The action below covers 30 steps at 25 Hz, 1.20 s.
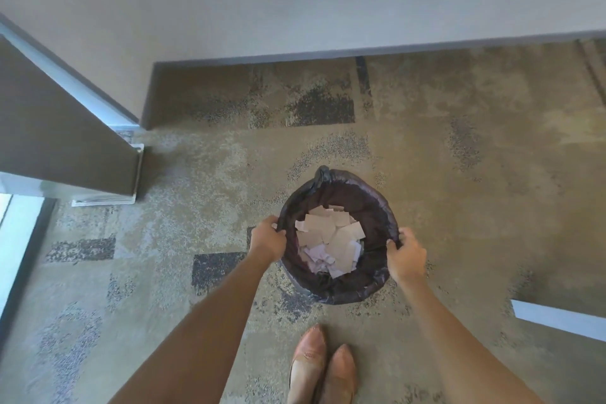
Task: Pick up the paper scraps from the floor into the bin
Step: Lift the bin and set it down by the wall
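A round bin [367, 193] lined with a dark plastic bag stands on the patterned carpet in front of me. Several white paper scraps [331, 238] lie piled inside it. My left hand [267, 239] grips the bin's left rim. My right hand [406, 254] grips the right rim. No loose scraps show on the carpet around the bin.
My two tan shoes [323, 371] stand just behind the bin. A wall with a dark baseboard [360, 52] runs across the far side. A brown panel on a metal foot [108, 197] stands at the left. A pale flat edge [557, 318] juts in at the right.
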Motion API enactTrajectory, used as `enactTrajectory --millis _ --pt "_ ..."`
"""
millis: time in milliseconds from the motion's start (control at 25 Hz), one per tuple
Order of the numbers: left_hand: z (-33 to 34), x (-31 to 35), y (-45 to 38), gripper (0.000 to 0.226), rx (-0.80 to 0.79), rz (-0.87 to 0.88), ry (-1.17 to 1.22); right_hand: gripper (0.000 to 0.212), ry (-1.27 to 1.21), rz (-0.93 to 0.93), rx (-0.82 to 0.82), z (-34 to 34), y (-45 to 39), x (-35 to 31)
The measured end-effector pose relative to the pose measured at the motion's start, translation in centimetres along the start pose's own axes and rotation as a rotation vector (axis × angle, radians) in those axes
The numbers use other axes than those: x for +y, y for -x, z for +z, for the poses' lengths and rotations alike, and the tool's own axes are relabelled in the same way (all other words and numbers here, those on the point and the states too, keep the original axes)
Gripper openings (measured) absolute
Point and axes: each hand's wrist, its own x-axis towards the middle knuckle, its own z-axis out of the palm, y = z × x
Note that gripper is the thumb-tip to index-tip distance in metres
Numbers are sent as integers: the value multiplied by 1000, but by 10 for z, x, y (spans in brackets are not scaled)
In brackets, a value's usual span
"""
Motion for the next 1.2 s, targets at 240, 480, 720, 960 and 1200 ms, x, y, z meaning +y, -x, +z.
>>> enactTrajectory --millis 240,480,720,960,1200 --pt "-67 7 47 24 149 -53 118 12 -47 -172 15 -8 25 -74" --pt "-168 6 37 27 230 -128 194 9 -16 -295 -16 15 38 -176" --pt "-291 19 -33 27 231 -124 182 11 -91 -237 30 80 28 -300" --pt "-394 29 -122 25 277 -65 62 17 -82 -286 33 150 -2 -396" --pt "-453 55 -204 25 299 -77 20 24 -42 -257 22 195 -60 -475"
